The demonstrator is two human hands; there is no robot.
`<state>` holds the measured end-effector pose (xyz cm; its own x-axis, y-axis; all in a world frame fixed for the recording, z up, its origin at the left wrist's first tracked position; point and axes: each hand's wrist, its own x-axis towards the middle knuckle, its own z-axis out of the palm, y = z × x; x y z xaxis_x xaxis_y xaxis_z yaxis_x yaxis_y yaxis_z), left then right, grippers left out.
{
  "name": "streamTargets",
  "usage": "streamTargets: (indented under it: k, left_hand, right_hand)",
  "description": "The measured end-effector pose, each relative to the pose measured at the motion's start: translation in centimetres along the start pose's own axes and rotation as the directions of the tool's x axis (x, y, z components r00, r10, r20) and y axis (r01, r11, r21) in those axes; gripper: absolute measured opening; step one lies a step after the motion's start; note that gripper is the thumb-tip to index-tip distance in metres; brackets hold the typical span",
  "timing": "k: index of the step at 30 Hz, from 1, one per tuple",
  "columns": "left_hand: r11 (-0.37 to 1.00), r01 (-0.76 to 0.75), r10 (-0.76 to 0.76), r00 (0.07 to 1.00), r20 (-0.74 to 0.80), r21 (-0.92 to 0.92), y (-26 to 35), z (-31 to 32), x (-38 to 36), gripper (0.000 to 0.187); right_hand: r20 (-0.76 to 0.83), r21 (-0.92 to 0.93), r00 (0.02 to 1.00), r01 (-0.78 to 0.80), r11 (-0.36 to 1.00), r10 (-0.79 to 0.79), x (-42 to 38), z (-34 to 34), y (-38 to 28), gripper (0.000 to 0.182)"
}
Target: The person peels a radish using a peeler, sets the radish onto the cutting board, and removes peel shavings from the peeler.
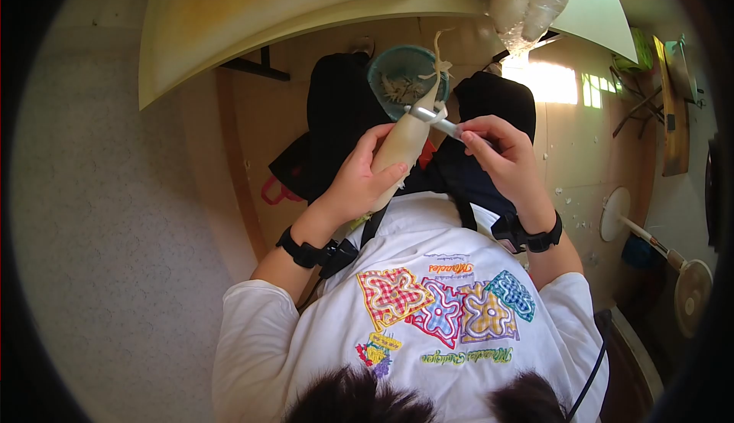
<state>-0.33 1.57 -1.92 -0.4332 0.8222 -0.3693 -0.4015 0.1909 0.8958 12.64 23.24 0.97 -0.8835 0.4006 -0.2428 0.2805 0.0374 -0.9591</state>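
Note:
My left hand (365,172) is wrapped around a long white radish (402,148), its thin root tip pointing away from me. In my right hand (501,155) is a peeler (440,119), gripped by the handle, its metal head lying against the radish near the narrow end. A strip of peel (442,109) curls at the peeler's head. Beyond the radish, between my knees, a teal bin (375,79) holds pale peelings (403,88). The lower end of the radish is partly hidden by my left hand.
A pale table (252,21) curves across the top, with a clear plastic bag of white radishes (520,6) at its edge. A fan (692,297) stands at the right. Small white scraps dot the floor, and a pink handle (277,191) shows by my left leg.

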Motion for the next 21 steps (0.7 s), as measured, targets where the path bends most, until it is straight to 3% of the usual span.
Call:
streamTargets:
  k: [3, 12, 21]
  left_hand:
    - [1.000, 0.022, -0.023, 1.000, -0.015, -0.011, 0.0, 0.0, 0.0, 0.057]
    - [0.999, 0.030, -0.031, 0.999, -0.030, -0.044, 0.2, 0.2, -0.2, 0.056]
    - [0.998, -0.034, 0.036, 0.998, -0.054, 0.054, 0.2, 0.2, -0.2, 0.056]
  right_hand:
    - [0.087, -0.086, 0.993, 0.085, 0.993, -0.078, -0.4, 1.3, -0.9, 0.013]
    - [0.099, -0.166, 0.989, 0.130, 0.978, -0.114, -0.4, 2.5, -0.2, 0.014]
    - [0.103, -0.256, 0.982, 0.178, 0.950, -0.156, -0.4, 2.5, 0.0, 0.013]
